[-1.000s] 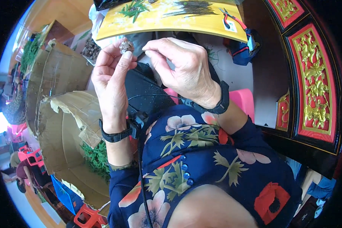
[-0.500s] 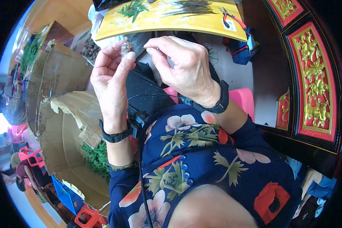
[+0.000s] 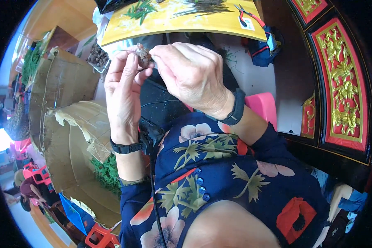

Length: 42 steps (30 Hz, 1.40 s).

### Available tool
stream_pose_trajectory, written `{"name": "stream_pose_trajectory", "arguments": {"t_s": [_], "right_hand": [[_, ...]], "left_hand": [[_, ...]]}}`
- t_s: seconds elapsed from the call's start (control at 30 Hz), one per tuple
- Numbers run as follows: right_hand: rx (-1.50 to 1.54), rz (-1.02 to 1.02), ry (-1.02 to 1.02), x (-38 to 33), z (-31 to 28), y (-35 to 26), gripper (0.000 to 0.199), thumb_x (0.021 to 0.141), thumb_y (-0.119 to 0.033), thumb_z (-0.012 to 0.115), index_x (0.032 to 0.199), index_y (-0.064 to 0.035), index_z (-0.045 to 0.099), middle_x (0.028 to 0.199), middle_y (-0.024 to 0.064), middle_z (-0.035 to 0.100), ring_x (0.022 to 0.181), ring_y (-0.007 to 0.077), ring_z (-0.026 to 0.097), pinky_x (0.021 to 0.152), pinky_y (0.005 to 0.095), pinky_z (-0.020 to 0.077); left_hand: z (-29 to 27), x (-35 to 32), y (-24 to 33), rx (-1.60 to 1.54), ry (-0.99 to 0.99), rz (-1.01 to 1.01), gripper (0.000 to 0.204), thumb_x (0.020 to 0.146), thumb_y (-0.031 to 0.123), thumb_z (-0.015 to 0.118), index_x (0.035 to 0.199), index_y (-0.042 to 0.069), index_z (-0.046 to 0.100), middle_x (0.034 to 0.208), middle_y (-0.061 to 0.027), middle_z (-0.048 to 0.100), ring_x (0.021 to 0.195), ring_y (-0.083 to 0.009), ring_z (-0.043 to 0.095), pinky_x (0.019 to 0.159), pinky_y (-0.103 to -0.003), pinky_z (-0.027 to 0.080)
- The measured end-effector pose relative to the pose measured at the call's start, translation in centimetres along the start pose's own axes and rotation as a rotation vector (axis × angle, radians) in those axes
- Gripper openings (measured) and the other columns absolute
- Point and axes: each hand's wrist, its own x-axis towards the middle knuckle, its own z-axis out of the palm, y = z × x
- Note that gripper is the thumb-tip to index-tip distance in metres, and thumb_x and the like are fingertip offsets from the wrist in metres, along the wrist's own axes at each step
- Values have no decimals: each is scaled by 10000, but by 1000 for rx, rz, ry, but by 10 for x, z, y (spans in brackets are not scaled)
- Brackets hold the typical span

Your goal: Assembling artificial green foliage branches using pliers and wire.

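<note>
Pliers (image 3: 257, 20) lie on the worktop (image 3: 194, 25), upper right; upper centre, left hand (image 3: 124, 89) pinches a brown cone (image 3: 144, 57), right hand (image 3: 193, 72), grip hidden, now closer.

Left fingers (image 3: 129, 69) hold a brown cone (image 3: 143, 56) beside the right fingers (image 3: 163, 55).

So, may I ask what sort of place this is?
Probably a makeshift craft workroom: pliers and thin dark strands lie on a yellow tabletop, and a cardboard box holds green sprigs.

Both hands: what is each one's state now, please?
Left hand: holding a small brown cone-like piece.
Right hand: closed; anything held cannot be told.
</note>
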Motion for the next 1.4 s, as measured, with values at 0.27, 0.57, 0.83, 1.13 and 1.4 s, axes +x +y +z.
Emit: {"name": "stream_pose_trajectory", "arguments": {"t_s": [0.27,0.57,0.83,1.13,1.4], "right_hand": [[171,43,61,-1,6,6,91,730,-8,639,807,-48,613,698,85,614,627,252,618,547,310,487],[166,51,25,-3,7,5,93,743,5,632,828,-26,610,709,97,616,643,249,626,563,304,490],[355,146,-3,0,5,8,68,776,9,609,837,-19,611,725,113,618,654,235,632,579,279,485],[348,152,-45,3,-3,14,58,789,-2,602,841,-24,619,690,105,617,622,203,629,566,268,481],[364,154,-60,5,-7,17,35,791,-5,605,817,-16,626,680,97,622,614,159,623,561,248,473]], "left_hand": [[-4,1,-2,-106,4,13,179,918,130,506,1056,21,541,985,-87,604,856,-134,598,701,-237,500],[-8,3,-3,-163,-85,-3,204,932,154,485,1082,20,522,976,-100,594,869,-163,587,740,-254,486],[-10,3,-3,-379,-140,-136,241,932,164,494,1111,3,510,960,-112,587,862,-175,574,738,-256,472],[-8,3,-6,-251,-173,-94,250,926,163,507,1105,-10,528,983,-129,592,854,-177,574,733,-250,471],[-5,2,-9,-143,-156,-63,244,919,161,520,1086,-15,545,958,-123,608,822,-169,577,735,-250,471]]}}
